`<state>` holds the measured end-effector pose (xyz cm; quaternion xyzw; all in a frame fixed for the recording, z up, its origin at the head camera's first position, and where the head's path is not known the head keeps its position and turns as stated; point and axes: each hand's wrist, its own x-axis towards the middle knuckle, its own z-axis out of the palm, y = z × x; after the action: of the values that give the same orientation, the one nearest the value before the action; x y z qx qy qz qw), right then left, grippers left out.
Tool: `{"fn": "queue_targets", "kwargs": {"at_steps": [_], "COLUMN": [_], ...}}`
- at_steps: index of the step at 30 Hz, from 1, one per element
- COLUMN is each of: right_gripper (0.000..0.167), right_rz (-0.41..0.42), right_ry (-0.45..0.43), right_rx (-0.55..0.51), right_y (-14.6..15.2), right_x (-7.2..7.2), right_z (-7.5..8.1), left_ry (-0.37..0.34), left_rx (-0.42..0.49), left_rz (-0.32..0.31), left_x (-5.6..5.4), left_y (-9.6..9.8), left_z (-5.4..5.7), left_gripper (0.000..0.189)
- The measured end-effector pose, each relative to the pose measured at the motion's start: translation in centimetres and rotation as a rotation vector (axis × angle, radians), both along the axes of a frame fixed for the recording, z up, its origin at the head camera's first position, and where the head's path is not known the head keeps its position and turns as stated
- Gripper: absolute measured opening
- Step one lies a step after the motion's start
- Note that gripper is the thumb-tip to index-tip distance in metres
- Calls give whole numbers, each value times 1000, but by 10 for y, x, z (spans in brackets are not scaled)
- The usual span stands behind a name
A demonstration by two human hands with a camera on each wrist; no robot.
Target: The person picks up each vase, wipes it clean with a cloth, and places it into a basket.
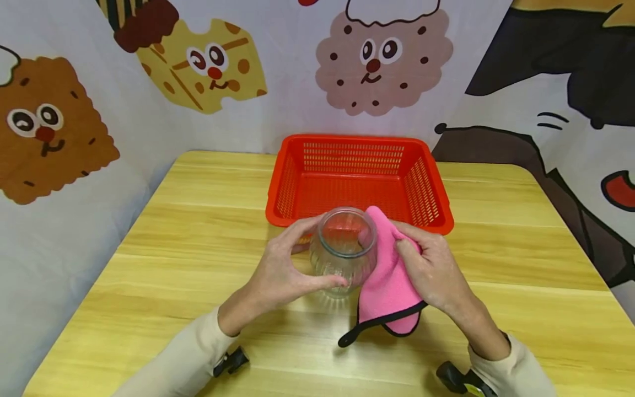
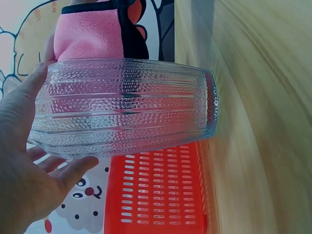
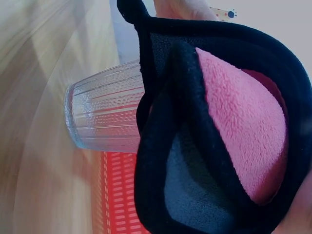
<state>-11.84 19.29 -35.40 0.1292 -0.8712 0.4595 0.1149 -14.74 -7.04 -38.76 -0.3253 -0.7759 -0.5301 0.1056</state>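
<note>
A clear ribbed glass vase (image 1: 344, 255) with a round open mouth stands nearly upright over the middle of the table. My left hand (image 1: 280, 270) grips it from the left, thumb across the front and fingers round the back. In the left wrist view its dimpled glass wall (image 2: 126, 109) shows, base close to the tabletop. My right hand (image 1: 436, 270) pinches a pink cloth (image 1: 384, 281) with black edging and a hanging loop, pressed to the vase's right side. The right wrist view shows the cloth's grey underside (image 3: 195, 180) folded in front of the vase (image 3: 109, 112).
Behind the vase a red plastic basket (image 1: 352, 190) with slotted walls sits at the table's far edge. The wooden table (image 1: 198, 209) runs out to both sides. A cloth backdrop (image 1: 292, 66) with cartoon figures hangs behind and beside it.
</note>
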Motion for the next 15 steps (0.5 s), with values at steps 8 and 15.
{"fn": "queue_targets", "kwargs": {"at_steps": [8, 15], "right_gripper": [37, 37], "right_rz": [-39, -32], "right_ry": [-38, -58], "right_rx": [18, 6], "right_y": [1, 4], "right_x": [-2, -2], "right_z": [-4, -12], "left_ry": [-17, -47], "left_rx": [4, 3], "left_rz": [-5, -10], "left_x": [1, 3], "left_y": [0, -1], "left_z": [2, 3], "left_gripper": [98, 98]}}
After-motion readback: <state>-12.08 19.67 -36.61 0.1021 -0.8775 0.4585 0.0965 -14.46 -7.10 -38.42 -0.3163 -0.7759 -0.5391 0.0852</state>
